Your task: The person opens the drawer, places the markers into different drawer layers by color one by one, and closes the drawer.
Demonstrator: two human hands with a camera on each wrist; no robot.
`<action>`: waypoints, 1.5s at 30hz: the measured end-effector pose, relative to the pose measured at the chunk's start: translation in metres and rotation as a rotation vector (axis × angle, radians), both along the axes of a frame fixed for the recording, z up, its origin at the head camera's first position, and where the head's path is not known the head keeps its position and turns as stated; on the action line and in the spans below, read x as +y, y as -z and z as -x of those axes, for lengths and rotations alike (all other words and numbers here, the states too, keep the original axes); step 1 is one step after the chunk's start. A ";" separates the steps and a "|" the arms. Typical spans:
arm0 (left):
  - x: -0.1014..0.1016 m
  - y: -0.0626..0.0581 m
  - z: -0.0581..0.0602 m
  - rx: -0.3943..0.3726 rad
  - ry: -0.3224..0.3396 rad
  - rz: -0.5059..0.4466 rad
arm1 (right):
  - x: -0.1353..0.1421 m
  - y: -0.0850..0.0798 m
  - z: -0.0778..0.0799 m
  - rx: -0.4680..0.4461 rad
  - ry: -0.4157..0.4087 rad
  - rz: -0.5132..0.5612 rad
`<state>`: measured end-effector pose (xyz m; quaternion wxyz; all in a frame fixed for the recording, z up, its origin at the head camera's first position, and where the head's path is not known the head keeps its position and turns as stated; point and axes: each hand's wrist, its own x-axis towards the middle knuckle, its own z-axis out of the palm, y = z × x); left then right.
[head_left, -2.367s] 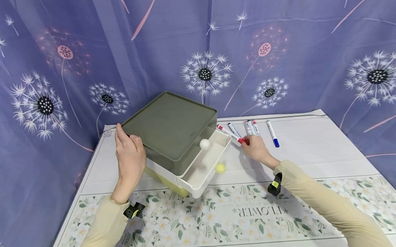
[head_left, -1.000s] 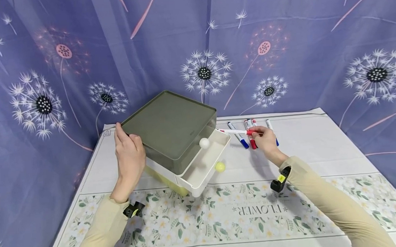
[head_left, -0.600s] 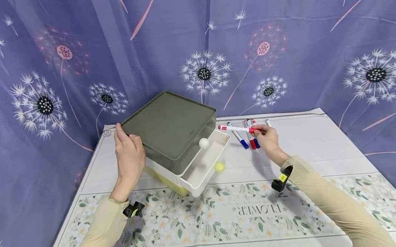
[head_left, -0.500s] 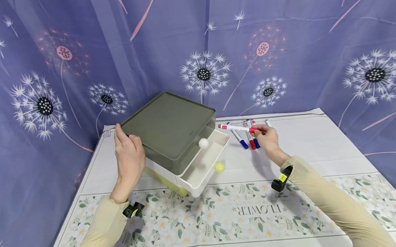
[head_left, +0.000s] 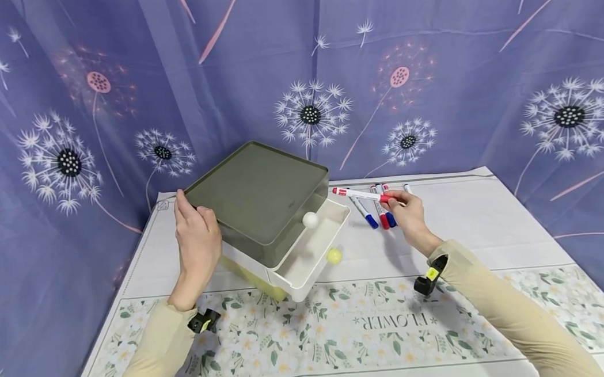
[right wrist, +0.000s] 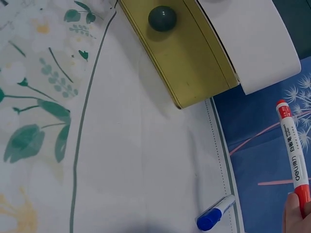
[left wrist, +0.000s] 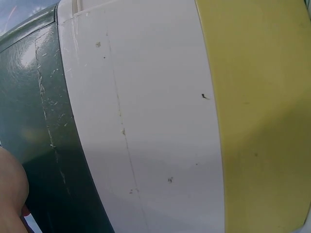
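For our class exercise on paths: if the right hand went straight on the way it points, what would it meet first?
Led by the red-capped marker, the right hand would probably meet the drawer unit first; depth leaves unclear whether its green top or open white drawer.

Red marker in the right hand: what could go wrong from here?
The red marker is held only near its capped end by the right hand, so its free end could tip and clip the knob or the open drawer. The loose markers lie close by in the head view and might roll if nudged. The left hand rests against the side of the box, but a knock on the open drawer could shift it.
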<state>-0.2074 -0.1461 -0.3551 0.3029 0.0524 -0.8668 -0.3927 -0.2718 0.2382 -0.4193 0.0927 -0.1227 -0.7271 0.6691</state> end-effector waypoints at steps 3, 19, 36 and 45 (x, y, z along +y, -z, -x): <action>0.000 0.000 0.000 -0.001 -0.009 0.001 | 0.000 0.000 -0.001 0.012 -0.009 0.034; 0.000 -0.001 -0.001 -0.010 -0.001 -0.002 | 0.014 0.021 0.009 0.188 -0.126 0.370; 0.000 -0.001 0.000 -0.010 -0.001 0.000 | 0.000 -0.005 -0.007 0.151 -0.166 0.461; 0.000 -0.002 0.000 0.003 -0.007 0.005 | 0.000 -0.003 -0.008 0.198 -0.211 0.472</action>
